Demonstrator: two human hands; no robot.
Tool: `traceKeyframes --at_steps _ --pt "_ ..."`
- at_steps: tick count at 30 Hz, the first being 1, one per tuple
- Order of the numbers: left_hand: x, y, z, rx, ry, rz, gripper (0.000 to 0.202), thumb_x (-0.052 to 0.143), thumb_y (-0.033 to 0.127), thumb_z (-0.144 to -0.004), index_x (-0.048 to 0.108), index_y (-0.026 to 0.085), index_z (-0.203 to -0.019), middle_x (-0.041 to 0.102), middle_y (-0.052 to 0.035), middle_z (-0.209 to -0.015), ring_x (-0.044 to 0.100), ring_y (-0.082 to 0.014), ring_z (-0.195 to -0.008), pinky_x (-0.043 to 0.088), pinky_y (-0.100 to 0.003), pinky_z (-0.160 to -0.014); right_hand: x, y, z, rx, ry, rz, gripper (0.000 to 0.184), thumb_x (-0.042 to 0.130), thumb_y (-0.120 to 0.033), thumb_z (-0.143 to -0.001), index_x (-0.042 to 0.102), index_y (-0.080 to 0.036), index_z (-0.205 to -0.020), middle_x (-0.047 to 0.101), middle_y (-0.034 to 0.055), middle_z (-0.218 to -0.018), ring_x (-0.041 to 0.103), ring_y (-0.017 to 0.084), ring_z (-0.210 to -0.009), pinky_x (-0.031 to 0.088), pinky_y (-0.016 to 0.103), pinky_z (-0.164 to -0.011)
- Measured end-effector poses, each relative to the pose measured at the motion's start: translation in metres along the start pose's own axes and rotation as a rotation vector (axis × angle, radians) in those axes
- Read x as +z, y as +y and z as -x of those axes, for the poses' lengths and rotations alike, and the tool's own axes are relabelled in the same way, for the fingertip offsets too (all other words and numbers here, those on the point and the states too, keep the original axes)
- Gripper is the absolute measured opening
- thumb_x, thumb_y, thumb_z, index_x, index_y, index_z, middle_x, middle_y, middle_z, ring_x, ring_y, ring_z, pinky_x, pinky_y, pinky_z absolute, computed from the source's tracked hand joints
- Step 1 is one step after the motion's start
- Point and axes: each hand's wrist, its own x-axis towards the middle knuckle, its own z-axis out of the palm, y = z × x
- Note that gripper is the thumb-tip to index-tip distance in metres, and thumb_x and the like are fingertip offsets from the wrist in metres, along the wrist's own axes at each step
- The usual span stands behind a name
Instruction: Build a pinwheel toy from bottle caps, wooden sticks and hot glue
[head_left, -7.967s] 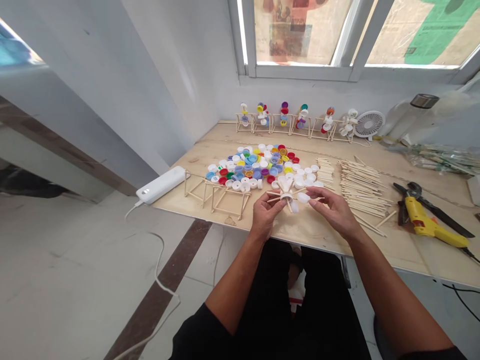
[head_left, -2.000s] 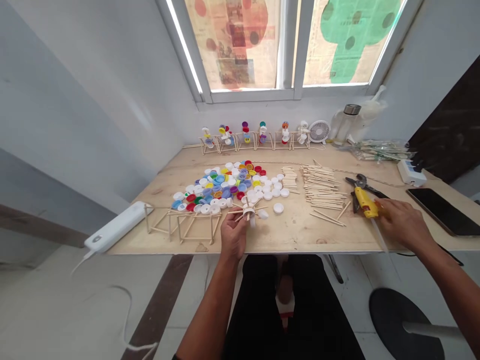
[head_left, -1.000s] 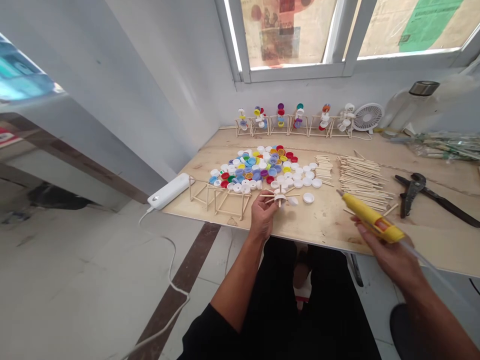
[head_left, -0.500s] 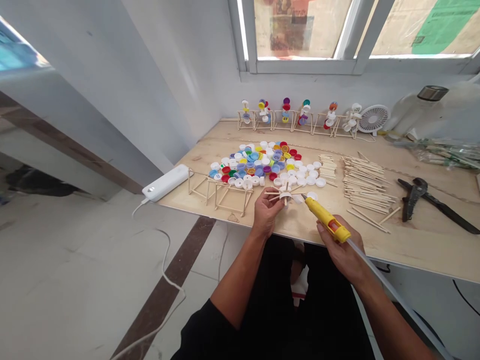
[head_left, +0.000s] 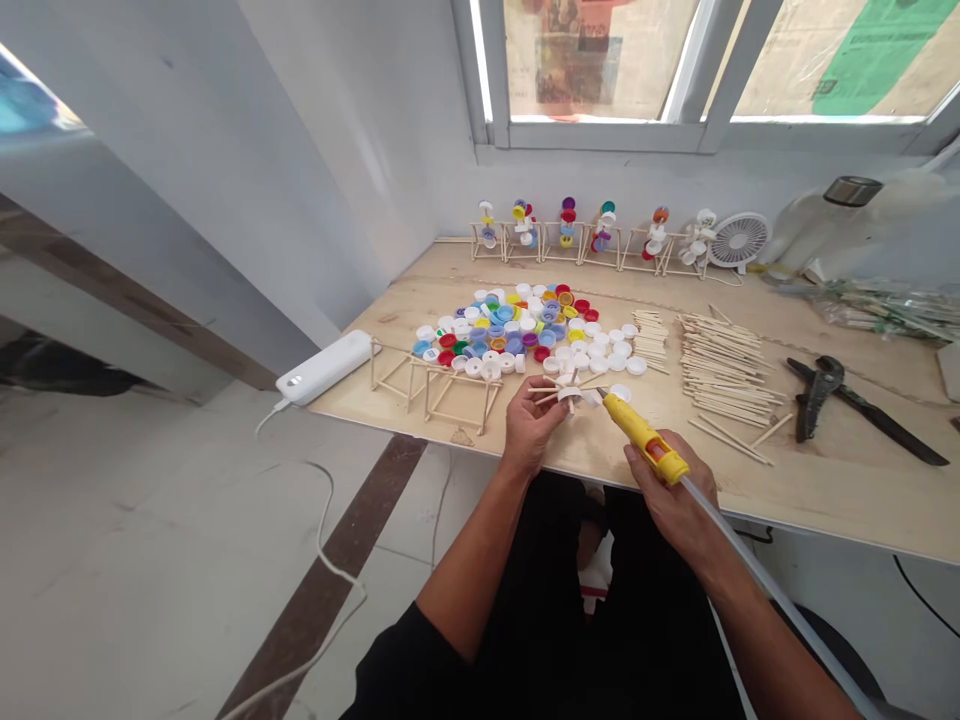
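Observation:
My left hand is closed on a small wheel of wooden sticks and white bottle caps, held just above the plywood table near its front edge. My right hand grips a yellow glue gun with a clear glue stick trailing behind. The gun's nozzle points at the wheel, right beside a white cap on it. A loose white cap lies on the table just past the nozzle.
A heap of coloured bottle caps and stick frames lie left of centre. Piles of wooden sticks, black pliers, a white power bank, finished cap models, a small fan and a bottle stand around.
My right hand let go of a white cap, reached right for the glue gun, and brought it back; its nozzle now sits closer to the wheel than half a second ago.

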Motion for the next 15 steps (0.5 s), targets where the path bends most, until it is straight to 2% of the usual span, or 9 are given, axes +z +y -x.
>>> traceKeyframes --at_steps 15 --pt "0.0005 0.0007 0.0006 -0.006 -0.014 -0.057 0.038 0.082 0.027 -0.056 0.059 0.019 -0.085 0.066 -0.0012 -0.081 0.063 -0.0134 -0.075 0.049 -0.024 -0.069 -0.0015 -0.0019 -0.0020 0.065 0.009 0.047 0.032 0.047 -0.052 -0.084 0.050 -0.022 -0.071 0.049 -0.0021 -0.057 0.042 0.013 -0.050 0.032 0.025 -0.050"
